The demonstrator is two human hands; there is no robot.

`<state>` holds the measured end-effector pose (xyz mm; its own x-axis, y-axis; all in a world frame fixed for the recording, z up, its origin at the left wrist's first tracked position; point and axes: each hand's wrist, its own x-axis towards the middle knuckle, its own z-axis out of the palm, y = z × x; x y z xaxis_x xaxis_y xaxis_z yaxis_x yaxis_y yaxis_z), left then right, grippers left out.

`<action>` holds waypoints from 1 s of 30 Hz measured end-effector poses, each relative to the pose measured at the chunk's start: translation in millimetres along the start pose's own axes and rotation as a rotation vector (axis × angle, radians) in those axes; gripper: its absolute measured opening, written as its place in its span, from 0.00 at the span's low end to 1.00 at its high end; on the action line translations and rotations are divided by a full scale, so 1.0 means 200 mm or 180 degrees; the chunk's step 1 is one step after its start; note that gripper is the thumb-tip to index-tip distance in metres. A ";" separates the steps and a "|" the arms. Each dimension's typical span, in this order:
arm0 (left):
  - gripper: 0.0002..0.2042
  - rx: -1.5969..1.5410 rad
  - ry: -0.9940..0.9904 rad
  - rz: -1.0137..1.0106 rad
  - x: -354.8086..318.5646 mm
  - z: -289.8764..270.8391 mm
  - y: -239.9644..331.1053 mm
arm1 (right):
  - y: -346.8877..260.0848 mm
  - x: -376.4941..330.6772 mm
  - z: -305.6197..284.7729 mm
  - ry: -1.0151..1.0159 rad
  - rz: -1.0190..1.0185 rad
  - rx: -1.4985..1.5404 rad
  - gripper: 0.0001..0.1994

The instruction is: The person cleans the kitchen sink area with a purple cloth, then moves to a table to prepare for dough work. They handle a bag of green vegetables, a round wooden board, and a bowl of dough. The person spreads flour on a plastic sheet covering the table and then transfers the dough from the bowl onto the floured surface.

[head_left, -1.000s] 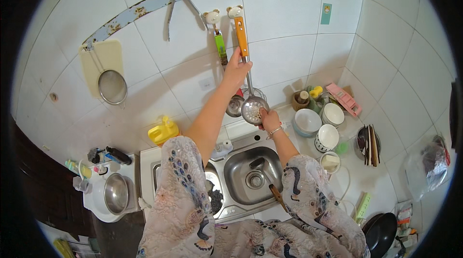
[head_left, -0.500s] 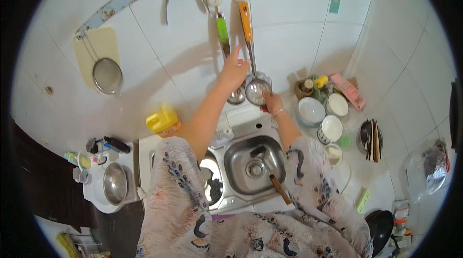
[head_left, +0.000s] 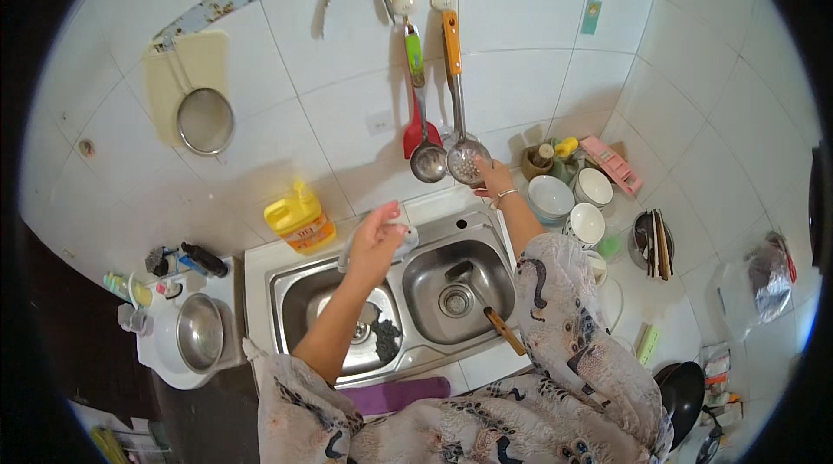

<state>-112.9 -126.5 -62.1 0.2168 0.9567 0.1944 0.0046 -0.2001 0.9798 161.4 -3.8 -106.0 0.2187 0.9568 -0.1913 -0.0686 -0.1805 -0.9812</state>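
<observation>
A slotted skimmer with an orange handle hangs on the tiled wall. My right hand is at the right edge of its bowl, fingers closed there; the contact is partly hidden. Beside it hang a steel ladle with a green handle and, behind that, a red spatula. My left hand is lower, in front of the faucet over the double sink. Its fingers are apart, slightly bent, and hold nothing.
A wooden-handled tool leans in the right basin; a dark scrubber lies in the left. A yellow jug stands behind the sink. Bowls and a chopstick holder are at right, a steel basin at left.
My left hand has come down from the hanging handles to above the sink. My right hand stays at the skimmer's bowl. The ladle and red spatula now show fully.
</observation>
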 end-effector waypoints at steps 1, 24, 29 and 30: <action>0.21 -0.0077 -0.0046 0.0003 -0.03 0.01 0.02 | 0.02 0.05 -0.05 0.0466 -0.0539 -0.0463 0.26; 0.17 0.0710 0.0242 -0.0549 -0.54 -0.36 -0.20 | -0.55 0.25 0.25 0.0260 -0.1548 -0.0356 0.13; 0.15 0.0623 0.0315 -0.0537 -0.55 -0.36 -0.25 | -0.54 0.26 0.20 0.0315 -0.1626 -0.0479 0.13; 0.15 0.0568 0.0322 -0.0517 -0.53 -0.36 -0.26 | -0.55 0.26 0.20 0.0251 -0.1550 -0.0414 0.13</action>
<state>-206.7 -202.8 -130.9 0.1004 0.9938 0.0478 0.2054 -0.0677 0.9763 141.7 74.8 -7.8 0.2684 0.9178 0.2926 0.1804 0.2504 -0.9512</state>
